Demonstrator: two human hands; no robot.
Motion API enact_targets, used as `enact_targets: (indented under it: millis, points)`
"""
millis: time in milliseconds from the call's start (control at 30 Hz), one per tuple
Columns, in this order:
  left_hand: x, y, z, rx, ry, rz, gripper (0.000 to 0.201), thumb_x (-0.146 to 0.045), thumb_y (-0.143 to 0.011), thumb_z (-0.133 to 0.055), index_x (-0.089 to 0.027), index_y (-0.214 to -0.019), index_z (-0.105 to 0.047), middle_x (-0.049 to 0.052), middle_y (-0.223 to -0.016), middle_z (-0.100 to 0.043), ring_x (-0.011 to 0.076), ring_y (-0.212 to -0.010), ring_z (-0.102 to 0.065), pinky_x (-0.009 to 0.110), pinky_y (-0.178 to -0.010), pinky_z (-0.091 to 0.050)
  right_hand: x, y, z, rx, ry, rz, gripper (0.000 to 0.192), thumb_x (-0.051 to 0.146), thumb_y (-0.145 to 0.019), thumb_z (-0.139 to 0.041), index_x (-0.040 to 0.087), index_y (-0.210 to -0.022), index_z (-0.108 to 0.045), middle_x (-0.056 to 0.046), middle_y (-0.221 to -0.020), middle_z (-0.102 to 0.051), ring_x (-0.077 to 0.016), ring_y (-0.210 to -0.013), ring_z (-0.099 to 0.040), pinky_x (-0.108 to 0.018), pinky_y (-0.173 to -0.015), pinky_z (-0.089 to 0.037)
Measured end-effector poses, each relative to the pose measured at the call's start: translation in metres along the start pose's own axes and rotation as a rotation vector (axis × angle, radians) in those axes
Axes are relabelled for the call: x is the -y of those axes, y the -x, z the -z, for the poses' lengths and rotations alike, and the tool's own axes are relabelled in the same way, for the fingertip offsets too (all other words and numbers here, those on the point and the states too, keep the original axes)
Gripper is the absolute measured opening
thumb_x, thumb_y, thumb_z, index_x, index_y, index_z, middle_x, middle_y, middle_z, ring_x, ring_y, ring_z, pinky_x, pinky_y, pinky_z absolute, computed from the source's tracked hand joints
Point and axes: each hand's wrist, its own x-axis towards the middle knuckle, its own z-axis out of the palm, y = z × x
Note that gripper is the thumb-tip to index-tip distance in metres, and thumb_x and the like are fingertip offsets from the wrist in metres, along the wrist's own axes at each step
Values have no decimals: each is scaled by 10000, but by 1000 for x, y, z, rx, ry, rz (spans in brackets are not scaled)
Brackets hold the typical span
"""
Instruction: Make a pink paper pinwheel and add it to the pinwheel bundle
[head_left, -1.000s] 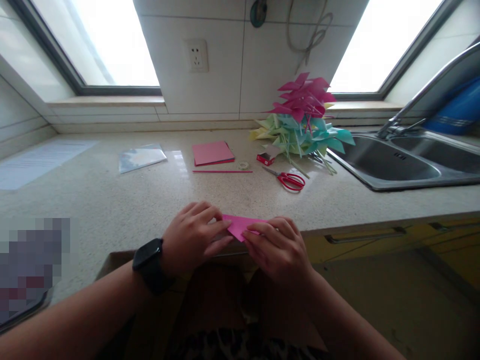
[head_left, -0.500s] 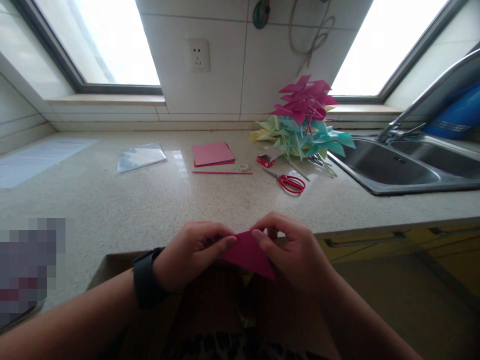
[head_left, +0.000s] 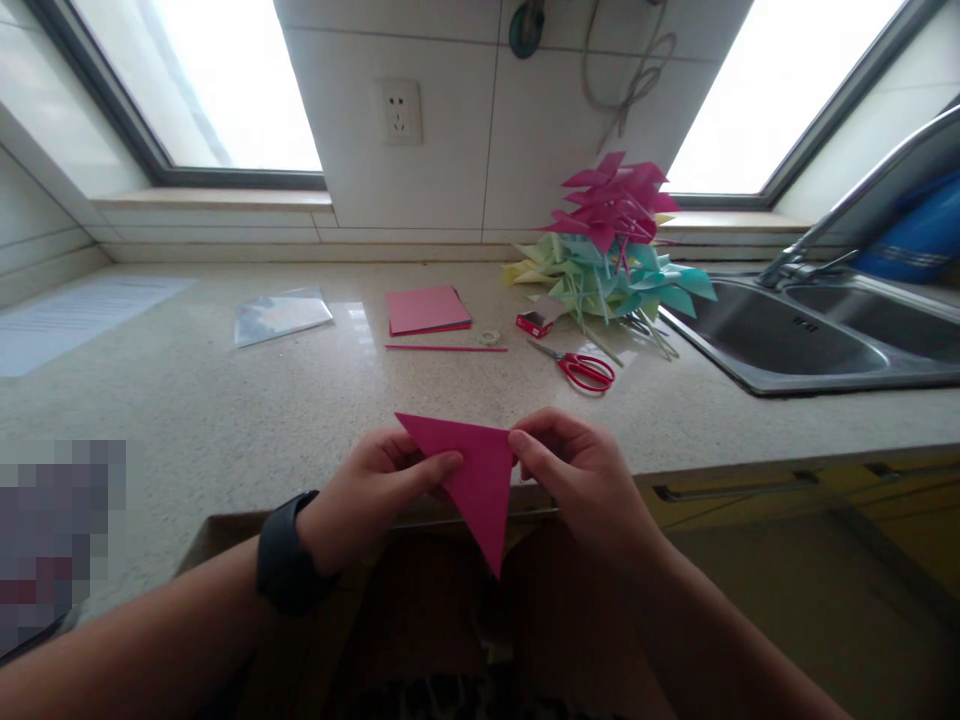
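Note:
A magenta sheet of paper (head_left: pixel 480 480), showing as a triangle, is held up in front of me at the counter's edge. My left hand (head_left: pixel 386 485) is closed on its left side, thumb lying on the front face and the other fingers behind. With thumb and fingertips, my right hand (head_left: pixel 574 470) pinches the upper right corner. One point of the triangle reaches up to the left, another hangs straight down. A dark band (head_left: pixel 291 555) is on my left wrist.
Behind lie a stack of pink paper (head_left: pixel 429 310), a thin pink stick (head_left: pixel 446 348), a tape roll (head_left: pixel 489 338), a small red box (head_left: pixel 535 320) and red scissors (head_left: pixel 585 371). Paper pinwheels (head_left: pixel 611 205) pile up near the sink (head_left: pixel 750 380). A clear packet (head_left: pixel 281 318) lies left.
The magenta paper has come up and turned, so more of its triangular face shows. My left thumb now lies on its face, and my right fingers pinch a corner.

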Motion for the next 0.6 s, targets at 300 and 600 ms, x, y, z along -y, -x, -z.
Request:
enact_targets:
  millis: [300, 600]
  points:
    - [0, -6, 1, -45, -12, 20, 260, -381, -845, -722, -122, -820, -705, 41, -749, -713, 119, -596, -616, 230, -556, -547, -33, -63, 75, -294, 1034, 263, 199, 304, -932, -579, 186, -1000, -724, -78, -909, -739, -218, -818, -667, -374, -761, -514]
    - [1, -7, 2, -22, 39, 58, 258, -368, -841, -740, -113, -843, -702, 28, -757, -703, 90, -542, -606, 192, -492, -534, -50, -96, 123, -88, 1353, 156, 198, 289, -890, -618, 156, -858, -762, -124, -781, -715, -246, -722, -633, -377, -675, -446]
